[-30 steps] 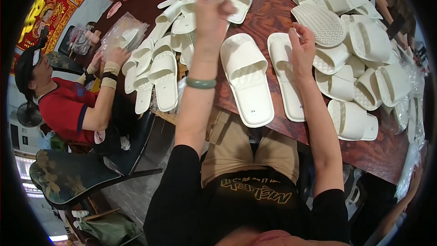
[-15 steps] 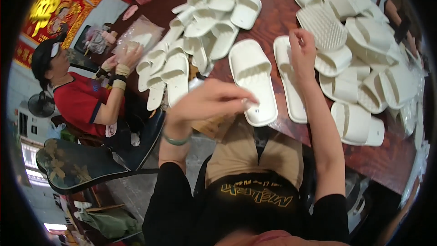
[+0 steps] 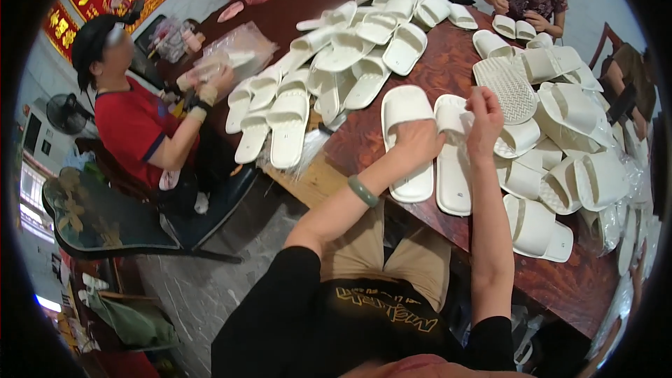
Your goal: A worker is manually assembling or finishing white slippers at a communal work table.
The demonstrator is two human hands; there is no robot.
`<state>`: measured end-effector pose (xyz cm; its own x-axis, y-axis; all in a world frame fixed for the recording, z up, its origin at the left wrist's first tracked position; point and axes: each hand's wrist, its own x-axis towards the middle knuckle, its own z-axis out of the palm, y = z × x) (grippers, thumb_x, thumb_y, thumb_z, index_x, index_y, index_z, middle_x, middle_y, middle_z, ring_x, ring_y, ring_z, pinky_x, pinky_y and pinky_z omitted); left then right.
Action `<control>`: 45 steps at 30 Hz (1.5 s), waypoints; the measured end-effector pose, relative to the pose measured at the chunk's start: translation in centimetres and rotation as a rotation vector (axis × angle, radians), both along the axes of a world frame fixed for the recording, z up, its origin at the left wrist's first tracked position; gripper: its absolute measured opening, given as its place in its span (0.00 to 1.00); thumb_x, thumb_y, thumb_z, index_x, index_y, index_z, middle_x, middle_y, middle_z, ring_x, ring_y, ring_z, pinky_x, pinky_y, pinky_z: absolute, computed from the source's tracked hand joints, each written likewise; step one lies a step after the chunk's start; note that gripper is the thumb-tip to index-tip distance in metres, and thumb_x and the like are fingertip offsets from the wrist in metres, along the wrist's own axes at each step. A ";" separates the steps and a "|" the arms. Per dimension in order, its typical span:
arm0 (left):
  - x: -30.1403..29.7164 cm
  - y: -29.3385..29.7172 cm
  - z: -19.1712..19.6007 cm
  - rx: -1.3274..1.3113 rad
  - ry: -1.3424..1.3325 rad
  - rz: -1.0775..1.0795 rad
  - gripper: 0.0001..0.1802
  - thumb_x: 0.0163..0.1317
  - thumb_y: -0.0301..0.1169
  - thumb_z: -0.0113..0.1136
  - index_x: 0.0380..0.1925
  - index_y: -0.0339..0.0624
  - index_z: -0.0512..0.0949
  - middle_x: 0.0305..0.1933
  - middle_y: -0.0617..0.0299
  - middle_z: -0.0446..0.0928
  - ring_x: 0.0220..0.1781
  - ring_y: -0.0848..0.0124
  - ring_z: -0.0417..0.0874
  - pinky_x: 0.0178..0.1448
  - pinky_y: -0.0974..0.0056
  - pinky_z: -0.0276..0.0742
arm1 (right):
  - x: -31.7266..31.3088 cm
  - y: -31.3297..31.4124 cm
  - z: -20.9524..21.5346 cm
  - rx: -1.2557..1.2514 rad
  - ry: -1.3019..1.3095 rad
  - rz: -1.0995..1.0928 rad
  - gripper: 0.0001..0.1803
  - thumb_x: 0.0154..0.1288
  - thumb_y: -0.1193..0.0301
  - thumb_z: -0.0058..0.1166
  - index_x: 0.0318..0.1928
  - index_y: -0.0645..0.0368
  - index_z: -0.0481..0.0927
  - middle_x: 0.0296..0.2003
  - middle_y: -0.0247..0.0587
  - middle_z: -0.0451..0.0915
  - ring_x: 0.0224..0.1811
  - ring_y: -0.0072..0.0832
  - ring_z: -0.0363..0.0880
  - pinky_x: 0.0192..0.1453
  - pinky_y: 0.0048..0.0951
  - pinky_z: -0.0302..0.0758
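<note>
Two white slide slippers lie side by side in front of me on the table, toes pointing away. Over the left slipper point(image 3: 409, 101) my left hand point(image 3: 418, 141) reaches to the strap opening; its fingertips are hidden there, so I cannot tell whether it grips anything. A green bangle point(image 3: 363, 192) circles that wrist. Beside the right slipper point(image 3: 453, 175) my right hand point(image 3: 484, 126) is raised, its fingers curled together. Anything in that pinch is too small or hidden to make out. An upturned slipper point(image 3: 504, 91) shows its ridged sole just beyond the right hand.
A slipper pile point(image 3: 350, 49) spreads along the left and far side, another pile point(image 3: 560, 140) on the right of the dark red table point(image 3: 448, 49). At left, a person in red point(image 3: 140, 126) handles a clear plastic bag point(image 3: 245, 49). Others sit across the table.
My left hand has moved right and away from me, from the left slipper's heel to its strap. The right hand stays raised by the right slipper. The view has shifted.
</note>
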<state>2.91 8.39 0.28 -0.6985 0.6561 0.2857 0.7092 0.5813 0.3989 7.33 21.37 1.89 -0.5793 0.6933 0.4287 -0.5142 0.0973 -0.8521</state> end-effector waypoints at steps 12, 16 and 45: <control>-0.9 -13.8 5.3 0.023 -0.081 -0.069 0.12 0.56 0.26 0.49 0.40 0.33 0.74 0.31 0.44 0.75 0.36 0.49 0.76 0.44 0.54 0.72 | 0.4 2.4 -1.7 0.175 -0.131 -0.056 0.06 0.60 0.69 0.55 0.30 0.58 0.78 0.28 0.28 0.75 0.30 0.17 0.69 0.36 0.22 0.69; -12.6 -23.5 4.5 -0.247 0.401 0.111 0.16 0.67 0.28 0.38 0.50 0.32 0.70 0.53 0.46 0.68 0.56 0.55 0.66 0.62 0.56 0.60 | -1.7 -0.5 -4.5 0.397 -0.118 -0.144 0.06 0.57 0.72 0.57 0.29 0.62 0.78 0.29 0.38 0.77 0.34 0.27 0.76 0.41 0.26 0.72; 6.1 -22.0 12.5 0.488 -0.394 -0.176 0.12 0.66 0.27 0.45 0.40 0.33 0.77 0.35 0.61 0.77 0.37 0.77 0.75 0.42 0.72 0.70 | -0.2 -0.8 -0.4 0.975 -0.256 -0.191 0.10 0.59 0.73 0.55 0.40 0.63 0.74 0.39 0.47 0.75 0.40 0.41 0.75 0.43 0.35 0.72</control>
